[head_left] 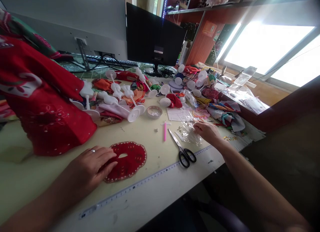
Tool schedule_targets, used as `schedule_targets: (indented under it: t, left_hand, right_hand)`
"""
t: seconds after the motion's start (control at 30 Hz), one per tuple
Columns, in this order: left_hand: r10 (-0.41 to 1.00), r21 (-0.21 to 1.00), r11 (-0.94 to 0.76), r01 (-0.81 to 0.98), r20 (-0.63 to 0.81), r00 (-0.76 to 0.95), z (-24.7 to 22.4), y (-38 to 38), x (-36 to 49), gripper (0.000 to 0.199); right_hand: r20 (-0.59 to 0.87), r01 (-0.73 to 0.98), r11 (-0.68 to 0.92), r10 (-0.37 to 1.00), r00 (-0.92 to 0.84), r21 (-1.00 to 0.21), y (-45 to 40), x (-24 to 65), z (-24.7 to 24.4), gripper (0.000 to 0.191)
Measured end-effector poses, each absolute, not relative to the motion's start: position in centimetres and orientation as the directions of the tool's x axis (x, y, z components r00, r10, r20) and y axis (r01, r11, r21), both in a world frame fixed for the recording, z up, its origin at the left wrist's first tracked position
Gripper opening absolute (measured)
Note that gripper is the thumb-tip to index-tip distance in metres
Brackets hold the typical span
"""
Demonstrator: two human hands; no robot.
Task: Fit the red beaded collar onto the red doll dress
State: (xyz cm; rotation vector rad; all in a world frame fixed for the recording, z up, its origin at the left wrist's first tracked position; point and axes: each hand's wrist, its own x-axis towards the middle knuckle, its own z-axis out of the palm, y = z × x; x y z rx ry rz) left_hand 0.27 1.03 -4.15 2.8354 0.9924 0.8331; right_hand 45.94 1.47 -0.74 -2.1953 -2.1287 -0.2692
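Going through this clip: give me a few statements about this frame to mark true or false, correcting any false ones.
1. The left hand rests on a red fabric oval edged with pale beads. True.
2. The right hand grips black-handled steel scissors. False: the scissors lie on the cream tabletop, and the right hand is at a crumpled clear plastic bag.
3. A metal ring sits on a finger of the left hand. True.
4. A pink-and-white plastic stick stands upright in a small round dish. False: it lies on the tabletop, apart from the dish.
5. White plastic stands lie among fabric scraps beyond the hands. True.
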Motion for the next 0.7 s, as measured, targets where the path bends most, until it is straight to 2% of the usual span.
schedule_targets:
  t: [0.27,0.7]
  left_hand:
    - [0.601,0.193,-0.785,0.589,0.466,0.649,-4.2,1.0,0.1,0.023]
    - [0.619,0.186,-0.771,0.609,0.443,0.649,-4.0,0.9,0.3,0.025]
  right_hand:
    - [0.165,0.994,-0.072,0.985,0.057,0.085,1.5,45.8,-0.5,0.027]
    - [0.061,0.975,-0.160,0.987,0.152,0.153,1.8,44.2,1.7,0.024]
